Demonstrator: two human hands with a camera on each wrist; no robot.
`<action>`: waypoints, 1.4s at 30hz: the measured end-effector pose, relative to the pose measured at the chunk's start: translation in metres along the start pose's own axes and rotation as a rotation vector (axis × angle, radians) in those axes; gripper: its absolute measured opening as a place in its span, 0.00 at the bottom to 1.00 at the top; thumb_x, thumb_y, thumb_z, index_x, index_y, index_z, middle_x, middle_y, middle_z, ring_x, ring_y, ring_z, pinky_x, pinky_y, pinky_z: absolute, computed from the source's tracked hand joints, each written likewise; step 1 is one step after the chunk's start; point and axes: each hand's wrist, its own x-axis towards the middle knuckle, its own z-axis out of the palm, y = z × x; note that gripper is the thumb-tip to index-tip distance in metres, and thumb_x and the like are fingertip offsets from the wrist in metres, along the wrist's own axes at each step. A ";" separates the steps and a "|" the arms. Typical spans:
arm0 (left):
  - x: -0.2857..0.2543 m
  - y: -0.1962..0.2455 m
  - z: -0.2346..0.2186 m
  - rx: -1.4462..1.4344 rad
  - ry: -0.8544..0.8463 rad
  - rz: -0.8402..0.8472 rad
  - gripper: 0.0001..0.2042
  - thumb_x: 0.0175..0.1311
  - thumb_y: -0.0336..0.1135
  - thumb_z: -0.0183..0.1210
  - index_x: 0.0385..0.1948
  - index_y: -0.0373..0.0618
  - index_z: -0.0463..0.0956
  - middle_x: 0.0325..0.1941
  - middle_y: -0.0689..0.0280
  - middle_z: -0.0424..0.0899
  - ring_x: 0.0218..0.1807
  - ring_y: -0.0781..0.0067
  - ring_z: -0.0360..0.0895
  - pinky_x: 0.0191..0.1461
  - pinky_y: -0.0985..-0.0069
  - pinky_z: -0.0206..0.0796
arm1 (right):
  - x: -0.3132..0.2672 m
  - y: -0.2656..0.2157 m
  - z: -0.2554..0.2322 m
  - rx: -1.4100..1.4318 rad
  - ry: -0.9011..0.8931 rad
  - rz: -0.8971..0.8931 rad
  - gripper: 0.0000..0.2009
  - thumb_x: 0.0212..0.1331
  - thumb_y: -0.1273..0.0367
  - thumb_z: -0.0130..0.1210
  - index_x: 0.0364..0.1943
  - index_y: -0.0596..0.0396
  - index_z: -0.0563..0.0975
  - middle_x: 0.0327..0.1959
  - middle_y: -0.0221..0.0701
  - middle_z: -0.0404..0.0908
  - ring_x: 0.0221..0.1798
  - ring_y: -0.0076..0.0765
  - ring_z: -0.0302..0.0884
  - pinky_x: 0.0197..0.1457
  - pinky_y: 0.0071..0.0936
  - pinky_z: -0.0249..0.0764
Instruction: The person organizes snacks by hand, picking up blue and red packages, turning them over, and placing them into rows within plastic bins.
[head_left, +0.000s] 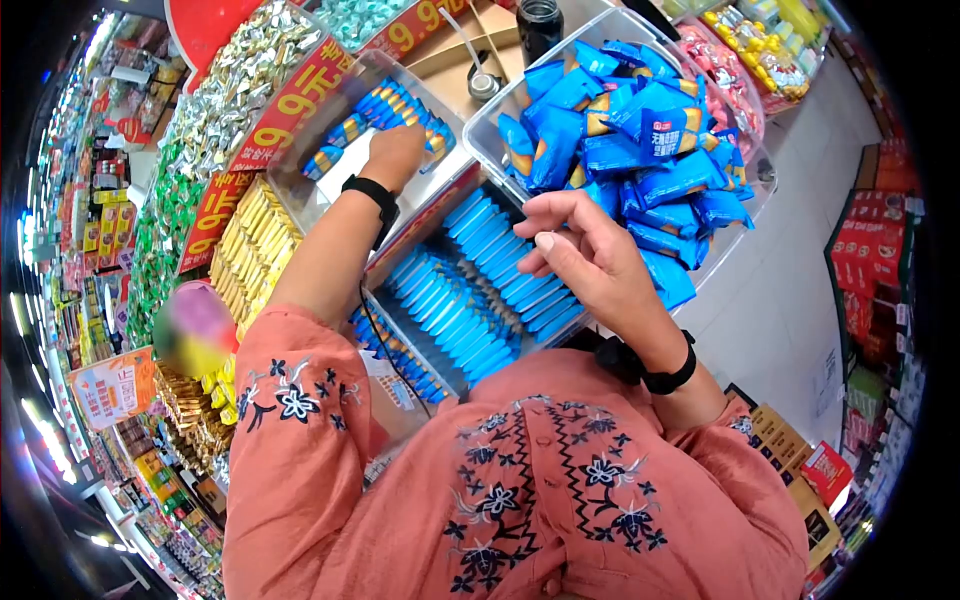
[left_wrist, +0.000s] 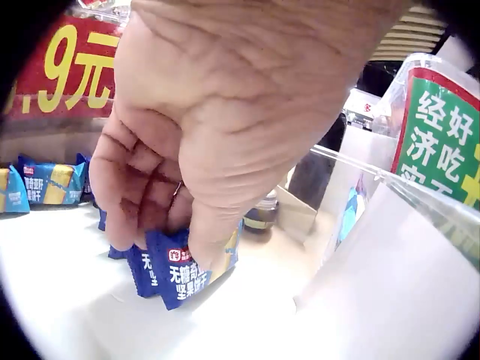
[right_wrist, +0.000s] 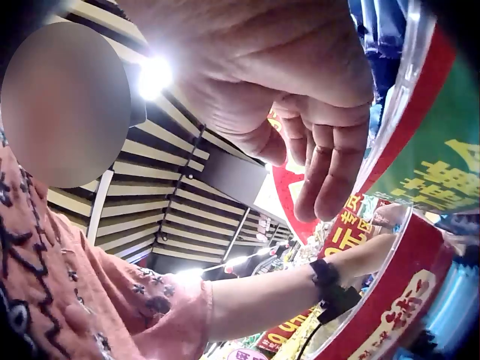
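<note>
My left hand [head_left: 397, 158] reaches into a clear bin [head_left: 312, 205] with a white bottom. In the left wrist view the left hand [left_wrist: 217, 112] pinches a blue biscuit packet [left_wrist: 184, 274] between thumb and fingers, with more blue packets lined up behind it. Rows of similar packets [head_left: 400, 105] lie along the bin's far side. My right hand [head_left: 590, 255], fingers loosely bent and holding nothing, hovers above the light blue packets [head_left: 540, 300] standing in rows, beside a tub [head_left: 490, 150] heaped with loose blue packets [head_left: 650, 130]. The right wrist view shows the right hand [right_wrist: 300, 97] empty.
Yellow-wrapped sweets [head_left: 250, 250] and green ones [head_left: 175, 205] fill the display at the left. A dark bottle [head_left: 540, 30] stands behind the bins, near a small round lid [head_left: 484, 84]. A thin black cable [head_left: 375, 325] hangs over the near bin's edge.
</note>
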 end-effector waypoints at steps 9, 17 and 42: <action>0.005 -0.004 0.010 0.058 0.011 0.028 0.15 0.59 0.45 0.63 0.38 0.44 0.85 0.42 0.51 0.87 0.47 0.51 0.85 0.46 0.58 0.76 | -0.011 -0.012 -0.008 0.021 -0.002 0.005 0.12 0.70 0.70 0.51 0.53 0.61 0.73 0.46 0.35 0.80 0.40 0.26 0.83 0.46 0.24 0.79; -0.017 -0.008 -0.036 -0.154 0.081 -0.090 0.20 0.58 0.52 0.63 0.37 0.41 0.84 0.39 0.48 0.86 0.46 0.47 0.83 0.48 0.55 0.73 | -0.024 -0.052 -0.058 -0.152 0.182 -0.136 0.11 0.71 0.69 0.51 0.52 0.58 0.74 0.46 0.32 0.80 0.40 0.26 0.82 0.43 0.23 0.79; -0.090 0.220 -0.128 -1.456 0.106 0.228 0.21 0.71 0.42 0.60 0.58 0.39 0.70 0.42 0.62 0.79 0.39 0.75 0.81 0.33 0.79 0.73 | -0.007 -0.060 -0.140 -0.443 0.401 -0.098 0.24 0.64 0.62 0.57 0.59 0.64 0.73 0.34 0.31 0.80 0.27 0.22 0.80 0.22 0.20 0.72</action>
